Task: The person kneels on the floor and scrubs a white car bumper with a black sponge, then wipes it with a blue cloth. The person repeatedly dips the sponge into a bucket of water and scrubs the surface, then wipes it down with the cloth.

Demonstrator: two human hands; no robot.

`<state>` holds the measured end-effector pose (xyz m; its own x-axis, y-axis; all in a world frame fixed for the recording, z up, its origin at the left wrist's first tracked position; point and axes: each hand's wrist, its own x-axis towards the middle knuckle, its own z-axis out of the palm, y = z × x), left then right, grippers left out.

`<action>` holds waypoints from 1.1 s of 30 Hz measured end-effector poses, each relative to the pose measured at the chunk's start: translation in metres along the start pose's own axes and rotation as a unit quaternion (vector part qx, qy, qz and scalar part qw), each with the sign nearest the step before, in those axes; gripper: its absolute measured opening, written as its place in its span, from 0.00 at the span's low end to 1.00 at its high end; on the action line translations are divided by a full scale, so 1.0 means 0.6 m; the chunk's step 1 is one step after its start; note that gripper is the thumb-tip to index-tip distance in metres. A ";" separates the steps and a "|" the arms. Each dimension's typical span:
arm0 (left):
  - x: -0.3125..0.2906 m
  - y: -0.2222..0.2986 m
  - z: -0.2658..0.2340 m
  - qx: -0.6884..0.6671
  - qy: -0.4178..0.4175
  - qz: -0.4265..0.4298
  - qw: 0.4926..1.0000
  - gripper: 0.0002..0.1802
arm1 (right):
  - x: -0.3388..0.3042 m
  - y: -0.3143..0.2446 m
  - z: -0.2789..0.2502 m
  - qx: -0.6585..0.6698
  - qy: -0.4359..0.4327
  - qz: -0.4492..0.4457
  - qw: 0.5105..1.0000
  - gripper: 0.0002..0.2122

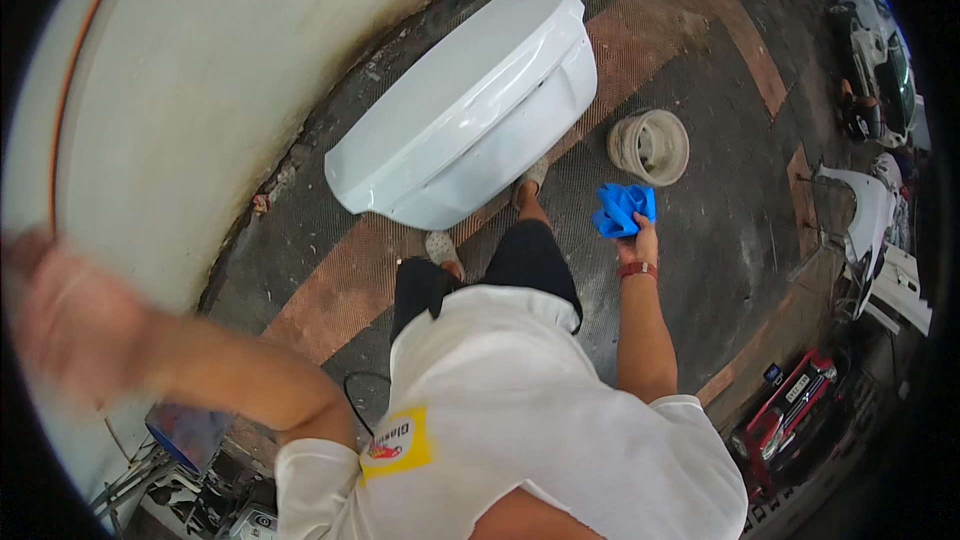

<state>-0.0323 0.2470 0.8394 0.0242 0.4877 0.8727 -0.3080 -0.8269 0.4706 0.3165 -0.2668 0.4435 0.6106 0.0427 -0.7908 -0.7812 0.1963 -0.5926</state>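
Observation:
My right hand (643, 240), with a red band at the wrist, grips a crumpled blue cloth (625, 210) out to my right. A round, stained off-white bucket (662, 147) stands just beyond the cloth, with something pale inside that I cannot make out. My left hand (75, 315) is raised at the far left by the wall, close to an orange hose (60, 140); motion smears its fingers. In front of my feet is a glossy white car trunk lid (465, 105), angled from near left to far right. Neither hand touches it.
A pale wall (220, 60) runs along the left. At the right edge lie a white fender (868, 215) and a red car bumper (785, 420); a white car (880, 50) is farther off. Metal parts (190, 495) are piled at lower left. The dark floor (730, 230) carries reddish strips.

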 end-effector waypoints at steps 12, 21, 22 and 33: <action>-1.050 -0.250 -0.100 0.199 0.178 -0.875 0.404 0.48 | 0.805 -0.227 0.486 -0.520 -0.130 -0.484 0.692 0.25; -1.311 -0.336 -0.265 0.264 0.346 -0.834 0.340 0.49 | 1.020 -0.130 0.741 -0.670 -0.181 -0.388 0.606 0.28; -1.320 -0.347 -0.265 0.252 0.349 -0.835 0.342 0.50 | 1.029 -0.114 0.740 -0.680 -0.159 -0.364 0.617 0.27; -1.340 -0.379 -0.241 0.183 0.254 -0.868 0.386 0.64 | 1.121 -0.039 0.694 -0.615 -0.062 -0.536 0.575 0.37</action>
<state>-0.1193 0.0835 0.0118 -0.3255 0.3111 -0.8929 -0.0894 0.9300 0.3566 0.7992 0.1652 -0.0107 0.7713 0.6282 0.1020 0.5991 -0.6626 -0.4495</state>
